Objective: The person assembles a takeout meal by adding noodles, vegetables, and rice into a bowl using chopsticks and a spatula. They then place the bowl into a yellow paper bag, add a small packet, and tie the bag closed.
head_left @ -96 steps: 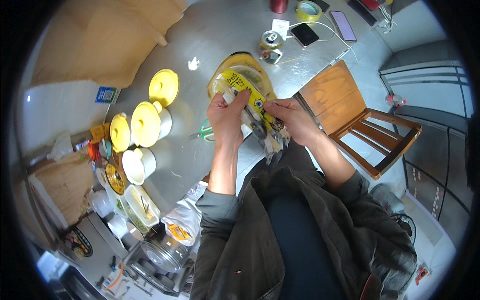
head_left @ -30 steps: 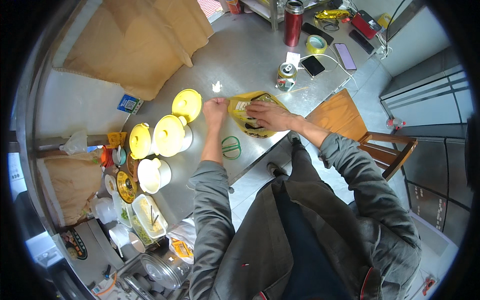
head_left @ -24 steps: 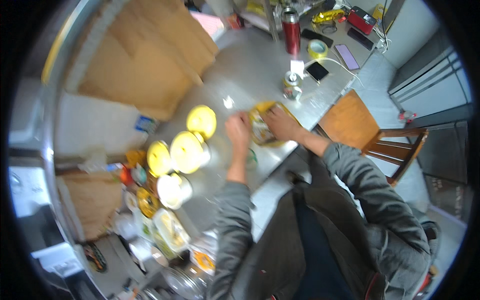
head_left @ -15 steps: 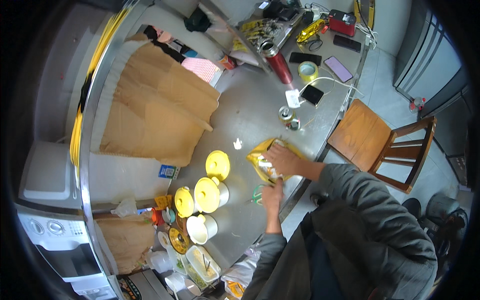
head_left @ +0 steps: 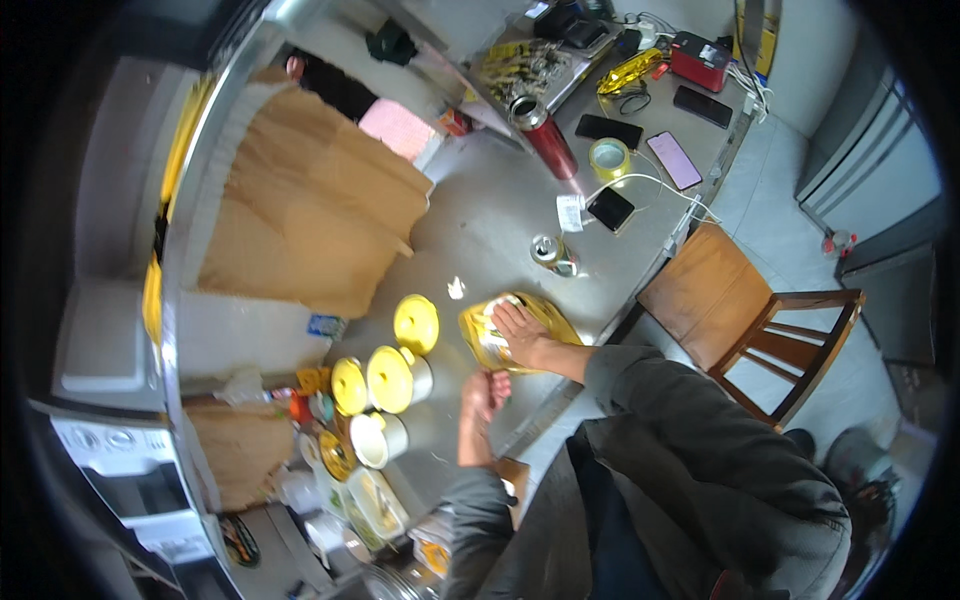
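A yellow plastic bag (head_left: 555, 318) with white and printed contents lies near the table's front edge. My right hand (head_left: 520, 333) presses flat on it, fingers stretched out. Just left of the bag, my left hand (head_left: 484, 396) is closed with curled fingers over the green-handled scissors (head_left: 506, 401). Only a bit of green shows beside the fingers; the blades are hidden.
Yellow-lidded white pots (head_left: 420, 384) stand to the left, with food containers (head_left: 377, 503) nearer. A drink can (head_left: 553, 255), phones (head_left: 611, 208), a tape roll (head_left: 609, 158) and a red flask (head_left: 543, 137) are farther back. A wooden chair (head_left: 706, 295) stands right of the table.
The view has shifted. My left hand has left the bag's near edge and moved left over the scissors, which lay uncovered before. My right hand stays on the bag, fingers flatter.
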A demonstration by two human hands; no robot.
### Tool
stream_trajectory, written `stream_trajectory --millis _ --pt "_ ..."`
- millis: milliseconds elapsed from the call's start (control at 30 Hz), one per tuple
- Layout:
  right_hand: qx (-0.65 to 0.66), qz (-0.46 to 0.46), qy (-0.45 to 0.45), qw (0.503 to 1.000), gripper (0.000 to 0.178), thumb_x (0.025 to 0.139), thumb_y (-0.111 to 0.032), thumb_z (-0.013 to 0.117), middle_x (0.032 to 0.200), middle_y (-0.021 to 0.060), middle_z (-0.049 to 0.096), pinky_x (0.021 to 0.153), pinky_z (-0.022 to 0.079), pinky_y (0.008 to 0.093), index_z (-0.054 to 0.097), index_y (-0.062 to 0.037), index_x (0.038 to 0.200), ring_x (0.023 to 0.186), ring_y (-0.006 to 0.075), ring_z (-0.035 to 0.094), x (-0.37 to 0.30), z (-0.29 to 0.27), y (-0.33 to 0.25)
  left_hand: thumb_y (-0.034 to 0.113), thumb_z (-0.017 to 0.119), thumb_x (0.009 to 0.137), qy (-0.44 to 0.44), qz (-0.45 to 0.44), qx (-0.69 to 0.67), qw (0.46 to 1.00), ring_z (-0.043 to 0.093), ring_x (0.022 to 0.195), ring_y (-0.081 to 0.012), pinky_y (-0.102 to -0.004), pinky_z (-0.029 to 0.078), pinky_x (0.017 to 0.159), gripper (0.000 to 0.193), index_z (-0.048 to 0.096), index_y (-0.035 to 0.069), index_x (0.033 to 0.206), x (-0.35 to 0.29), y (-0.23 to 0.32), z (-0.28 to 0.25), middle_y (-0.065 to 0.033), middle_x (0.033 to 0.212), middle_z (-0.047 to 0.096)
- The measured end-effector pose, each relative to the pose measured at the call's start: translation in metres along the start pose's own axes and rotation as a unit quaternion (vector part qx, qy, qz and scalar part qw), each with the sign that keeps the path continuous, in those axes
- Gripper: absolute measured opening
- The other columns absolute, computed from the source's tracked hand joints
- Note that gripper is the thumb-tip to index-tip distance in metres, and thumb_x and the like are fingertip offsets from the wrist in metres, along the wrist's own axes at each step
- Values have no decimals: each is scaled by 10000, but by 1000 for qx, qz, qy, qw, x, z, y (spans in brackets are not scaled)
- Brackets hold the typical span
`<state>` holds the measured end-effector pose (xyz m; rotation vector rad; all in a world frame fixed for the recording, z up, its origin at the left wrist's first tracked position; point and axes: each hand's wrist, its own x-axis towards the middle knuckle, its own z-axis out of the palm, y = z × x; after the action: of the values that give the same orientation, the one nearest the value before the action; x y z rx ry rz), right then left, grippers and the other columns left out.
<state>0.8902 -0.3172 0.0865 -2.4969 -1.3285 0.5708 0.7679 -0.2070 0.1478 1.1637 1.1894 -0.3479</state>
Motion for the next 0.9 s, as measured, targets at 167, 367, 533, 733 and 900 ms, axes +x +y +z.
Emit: stream_trajectory --millis 167,367,533,733,900 --pt "4 -21 126 992 578 924 -235 552 1399 194 501 1101 353 415 429 2 1437 1334 346 429 -28 -40 -9 248 587 885 183 164 144 959 566 572 -146 -271 388 468 254 673 16 943 -14 9 34 -60 709 639" --pt "11 53 185 981 250 814 -175 672 1021 164 688 823 530 445 686 -37 1022 1006 328 650 -11 -98 37 172 653 841 155 209 -97 961 449 543 -77 -257 323 491 149 630 61 743 -6 -11 37 4 664 590" --pt "-12 25 159 987 135 806 -94 616 827 154 712 666 555 460 746 -74 837 773 354 712 -7 -77 38 249 665 909 116 260 -111 952 494 580 -63 -231 337 528 210 626 109 757 4 -13 35 18 678 608" --pt "58 30 135 989 172 807 -159 627 880 203 712 729 553 473 738 -34 848 845 380 706 -6 -84 -3 267 582 973 108 299 -125 940 477 596 -77 -244 342 542 269 607 88 775 6 -7 35 0 701 603" --pt "112 -10 81 990 269 717 -241 723 892 237 701 774 552 458 722 -9 853 894 407 688 -12 -112 -29 181 485 934 163 383 -67 907 467 603 -139 -327 378 559 283 592 -12 758 -14 25 49 -41 662 550"
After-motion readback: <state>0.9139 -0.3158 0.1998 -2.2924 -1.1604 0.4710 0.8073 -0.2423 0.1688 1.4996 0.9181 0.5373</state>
